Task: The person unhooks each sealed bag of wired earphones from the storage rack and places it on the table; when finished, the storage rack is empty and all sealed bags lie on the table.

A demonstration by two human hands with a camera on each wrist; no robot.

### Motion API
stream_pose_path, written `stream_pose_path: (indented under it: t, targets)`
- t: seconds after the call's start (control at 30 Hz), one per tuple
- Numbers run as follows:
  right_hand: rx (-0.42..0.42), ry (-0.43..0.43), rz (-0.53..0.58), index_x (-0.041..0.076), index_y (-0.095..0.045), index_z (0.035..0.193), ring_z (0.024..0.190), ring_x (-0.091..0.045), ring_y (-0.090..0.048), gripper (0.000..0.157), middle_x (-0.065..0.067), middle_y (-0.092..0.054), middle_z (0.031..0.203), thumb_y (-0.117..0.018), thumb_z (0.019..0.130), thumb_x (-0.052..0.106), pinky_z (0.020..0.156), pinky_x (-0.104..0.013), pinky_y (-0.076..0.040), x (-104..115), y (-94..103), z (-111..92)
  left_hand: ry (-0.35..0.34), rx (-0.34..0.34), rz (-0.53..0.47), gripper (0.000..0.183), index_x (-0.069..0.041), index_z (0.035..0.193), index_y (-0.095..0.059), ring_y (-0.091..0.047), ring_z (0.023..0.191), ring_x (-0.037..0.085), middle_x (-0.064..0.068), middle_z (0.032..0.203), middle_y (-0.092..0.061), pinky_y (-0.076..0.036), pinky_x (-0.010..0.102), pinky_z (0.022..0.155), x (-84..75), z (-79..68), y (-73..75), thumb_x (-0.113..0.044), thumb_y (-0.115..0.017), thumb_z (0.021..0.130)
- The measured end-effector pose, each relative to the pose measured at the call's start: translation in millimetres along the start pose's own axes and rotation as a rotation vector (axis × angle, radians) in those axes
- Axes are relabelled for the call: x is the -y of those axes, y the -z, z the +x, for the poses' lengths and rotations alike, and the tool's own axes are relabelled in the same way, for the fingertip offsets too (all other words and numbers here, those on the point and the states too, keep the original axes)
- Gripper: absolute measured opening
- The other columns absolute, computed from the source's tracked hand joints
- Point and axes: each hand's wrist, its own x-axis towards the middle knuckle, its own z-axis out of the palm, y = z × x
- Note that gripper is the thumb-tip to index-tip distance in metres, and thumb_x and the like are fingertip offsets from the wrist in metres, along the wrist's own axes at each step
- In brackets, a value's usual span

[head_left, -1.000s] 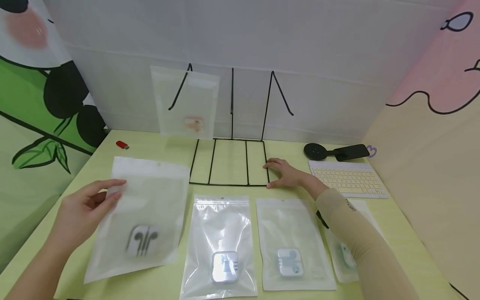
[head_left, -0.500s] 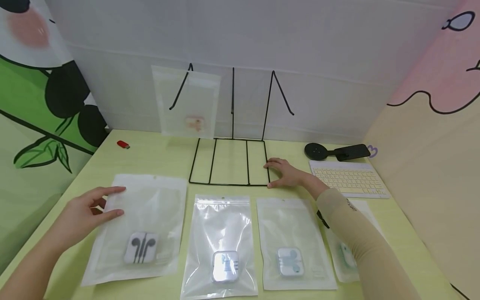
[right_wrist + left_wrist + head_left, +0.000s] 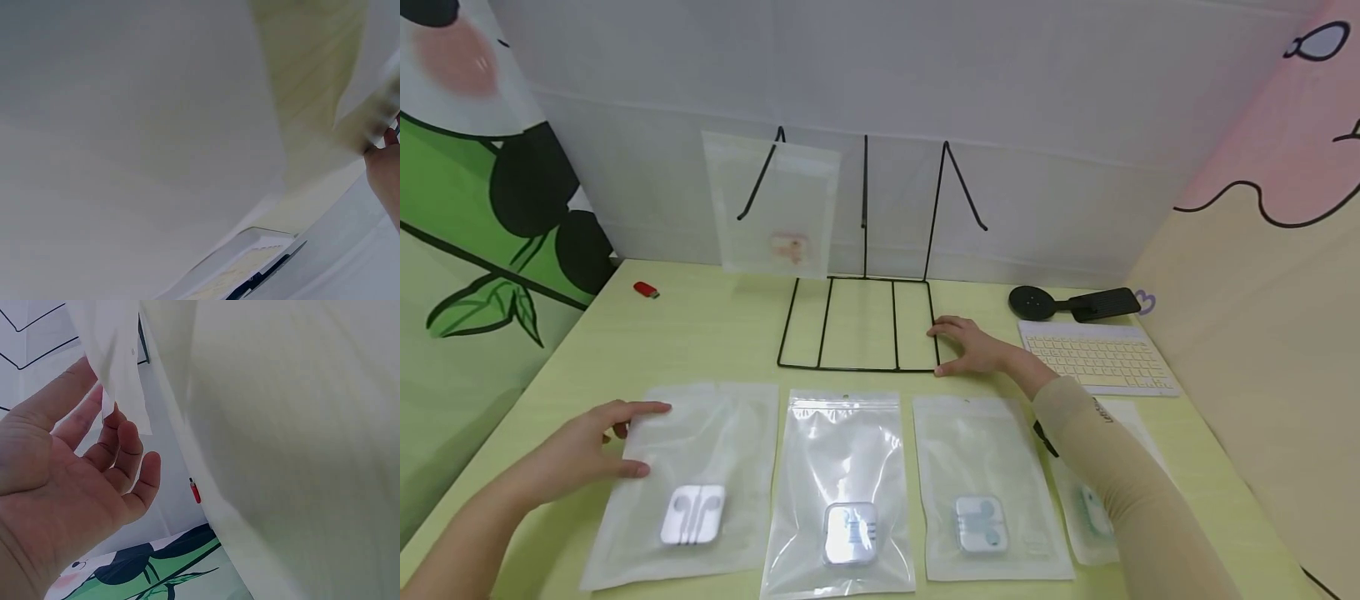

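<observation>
In the head view, my left hand (image 3: 587,454) holds the left edge of a translucent zip bag (image 3: 730,442) with a white earphone case (image 3: 693,514) inside. The left wrist view shows that bag's edge (image 3: 115,356) between my fingers (image 3: 128,447). My right hand (image 3: 973,346) grips the right side of a black wire display rack's base (image 3: 858,368), thumb at the front corner. Another zip bag (image 3: 752,192), with a small orange-pink item, hangs on the rack's left hook. Only part of the right hand (image 3: 386,169) enters the right wrist view.
Two zip bags with earphone cases, a shiny one (image 3: 846,450) and a frosted one (image 3: 977,467), lie along the front. Another bag (image 3: 1093,546) is partly under the right sleeve. A keyboard (image 3: 1097,358), a black stand (image 3: 1075,306) and a red USB stick (image 3: 645,289) lie farther back.
My left hand has lowered its bag toward the table front, so the bag now lies flatter, and its case shows a paler face. The right hand stays on the rack.
</observation>
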Motion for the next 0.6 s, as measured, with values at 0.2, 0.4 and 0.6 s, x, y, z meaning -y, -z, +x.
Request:
stream_pose_path:
  t: [0.2, 0.4, 0.6]
  targets:
    - [0.003, -0.006, 0.001, 0.014, -0.041, 0.141, 0.14, -0.04, -0.015, 0.075, -0.016, -0.021, 0.153, -0.074, 0.08, 0.041, 0.112, -0.058, -0.015, 1.6, 1.3, -0.6, -0.045, 0.045, 0.047, 0.076, -0.012, 0.13, -0.055, -0.042, 0.085, 0.007, -0.001, 0.101, -0.055, -0.04, 0.023, 0.067, 5.7, 2.0, -4.4, -0.033, -0.085, 0.063]
    - [0.001, -0.004, 0.001, 0.015, -0.041, 0.141, 0.14, -0.039, -0.015, 0.074, -0.016, -0.021, 0.153, -0.074, 0.08, 0.041, 0.112, -0.057, -0.015, 0.0, 1.4, -0.2, -0.052, 0.105, 0.063, 0.08, -0.017, 0.133, -0.053, -0.042, 0.087, 0.012, -0.002, 0.095, -0.052, -0.04, 0.025, 0.072, 9.4, 2.9, -7.8, -0.035, -0.086, 0.061]
    - [0.006, 0.003, 0.003, 0.014, -0.04, 0.141, 0.14, -0.04, -0.015, 0.075, -0.017, -0.021, 0.152, -0.074, 0.08, 0.042, 0.112, -0.059, -0.016, 0.7, 0.3, -1.2, -0.018, 0.188, 0.089, 0.083, -0.024, 0.135, -0.05, -0.045, 0.094, 0.022, 0.003, 0.103, -0.056, -0.041, 0.035, 0.075, 10.1, 2.5, -9.5, -0.038, -0.085, 0.06]
